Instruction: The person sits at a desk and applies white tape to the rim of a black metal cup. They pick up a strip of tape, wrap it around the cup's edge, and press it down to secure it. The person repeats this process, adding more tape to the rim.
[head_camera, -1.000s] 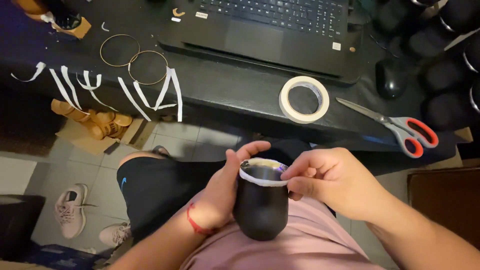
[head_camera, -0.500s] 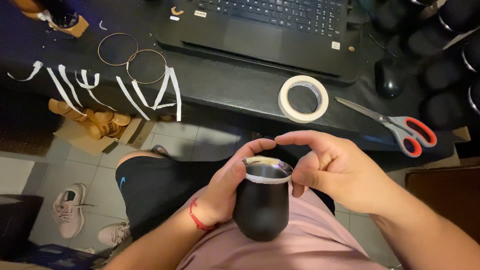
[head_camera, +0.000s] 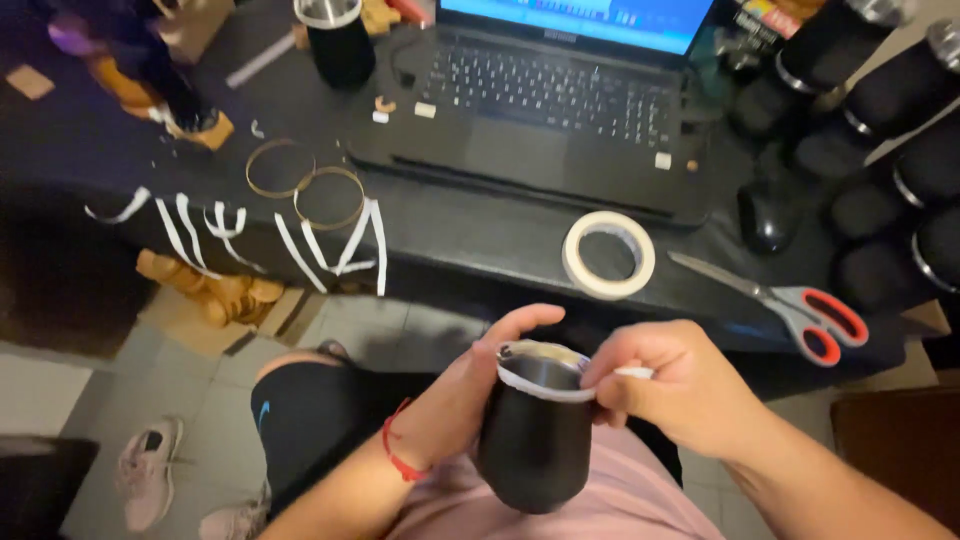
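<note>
Black cup (head_camera: 535, 445) cradled by left hand (head_camera: 470, 385); right hand (head_camera: 680, 385) pinches tape (head_camera: 630, 373) at rim.

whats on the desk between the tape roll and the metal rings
In the head view, white tape strips hang over the desk edge between the tape roll and metal rings; otherwise bare desktop.

The right hand (head_camera: 680, 385) slid from over the black cup's (head_camera: 535, 440) mouth to its right side, where its fingertips (head_camera: 600, 375) pinched the white tape (head_camera: 545, 388) at the rim. The left hand's (head_camera: 465, 395) thumb stretched farther across the rim's back edge, and the cup tilted slightly.
</note>
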